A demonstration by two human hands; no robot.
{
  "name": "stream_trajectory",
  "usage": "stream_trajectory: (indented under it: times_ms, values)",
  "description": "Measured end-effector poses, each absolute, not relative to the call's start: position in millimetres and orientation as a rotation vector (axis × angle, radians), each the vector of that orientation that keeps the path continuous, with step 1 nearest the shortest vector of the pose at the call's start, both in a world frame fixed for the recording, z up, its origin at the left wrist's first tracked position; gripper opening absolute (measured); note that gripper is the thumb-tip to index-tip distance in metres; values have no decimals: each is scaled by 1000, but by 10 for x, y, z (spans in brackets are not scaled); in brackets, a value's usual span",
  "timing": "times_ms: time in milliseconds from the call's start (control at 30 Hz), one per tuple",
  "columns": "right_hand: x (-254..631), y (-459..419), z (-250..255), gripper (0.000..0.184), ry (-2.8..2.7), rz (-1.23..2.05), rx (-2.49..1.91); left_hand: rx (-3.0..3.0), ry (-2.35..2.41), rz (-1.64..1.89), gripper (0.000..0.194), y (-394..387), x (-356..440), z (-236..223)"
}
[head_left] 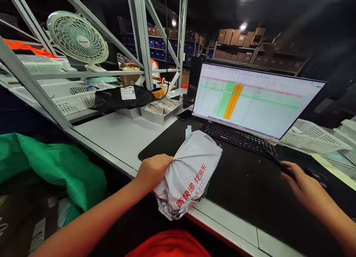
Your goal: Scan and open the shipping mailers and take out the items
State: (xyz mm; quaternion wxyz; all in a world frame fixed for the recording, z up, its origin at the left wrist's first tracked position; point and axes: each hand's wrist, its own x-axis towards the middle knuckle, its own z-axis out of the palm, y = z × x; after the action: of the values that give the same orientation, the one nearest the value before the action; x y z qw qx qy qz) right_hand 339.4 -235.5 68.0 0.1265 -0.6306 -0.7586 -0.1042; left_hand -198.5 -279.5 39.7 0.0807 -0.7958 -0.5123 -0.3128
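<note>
My left hand (154, 170) is closed on the edge of a white plastic mailing bag (191, 168) with red printed characters. The bag is crumpled at its lower end, lies on the black desk mat (250, 186) and hangs slightly over the front edge of the desk. To the right, my right hand (303, 183) is wrapped round a slim black tool (275, 158), whose kind I cannot make out. Its far end points toward the black keyboard (233, 134). A black mouse (317, 176), partly hidden, lies just beyond that hand.
Behind the keyboard stands a monitor (256, 101) showing a spreadsheet. A phone (184, 114), an open grey box (162, 112) and a black package (122, 97) lie at the back left. White baskets (314, 136) stand right; a green sheet (55, 164) hangs left.
</note>
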Motion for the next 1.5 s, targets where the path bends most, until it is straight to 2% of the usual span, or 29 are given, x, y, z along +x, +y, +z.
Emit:
stream_trajectory:
  times_ms: [67,167,267,333,433,533,633,700,800,867,933,1000,1100,1200,1233,1400,1500]
  values:
    - [2613,-2452,1004,39,-2454,-390,-1409,-2331,-1338,-863,31,-2744,-2007,408]
    - [1632,-2487,1315,30,-2788,-750,-840,-2353,-1136,-780,30,-2684,-2019,495]
    - [1258,-2293,1420,41,-2935,-960,-559,-2439,-996,-712,30,-2669,-2047,564]
    - [1390,-2048,1420,51,-2971,-973,-660,-2482,-982,-667,32,-2677,-2097,555]
    - [1955,-1667,1327,52,-2861,-823,-1343,-2520,-1076,-683,33,-2690,-2202,492]
    - [2571,-1515,1089,42,-2661,-715,-1812,-2511,-1337,-796,29,-2679,-2248,494]
    - [2886,-1632,799,34,-2550,-612,-2038,-2405,-1612,-888,29,-2628,-2123,628]
    - [2853,-1774,686,29,-2523,-572,-2078,-2377,-1707,-796,36,-2563,-1953,751]
    - [2434,-1991,721,37,-2551,-516,-1883,-2458,-1804,-481,43,-2423,-1693,872]
    - [1976,-2101,827,37,-2598,-269,-1511,-2590,-1771,-352,31,-2323,-1588,877]
    - [1486,-2145,915,35,-2668,39,-1033,-2717,-1665,-321,24,-2245,-1556,833]
    - [1062,-2111,931,42,-2740,134,-761,-2763,-1597,-370,27,-2212,-1577,770]
    - [659,-1994,815,53,-2783,88,-712,-2786,-1601,-576,32,-2245,-1651,693]
    - [534,-1978,667,35,-2769,47,-753,-2725,-1641,-841,38,-2283,-1770,675]
    - [545,-2017,641,34,-2771,35,-761,-2669,-1667,-893,39,-2273,-1831,682]
    - [895,-2435,665,40,-2782,66,-651,-2316,-1938,-852,39,-1994,-2286,681]
    - [1209,-2697,615,39,-2760,87,-612,-2329,-2015,-813,37,-1791,-2449,565]
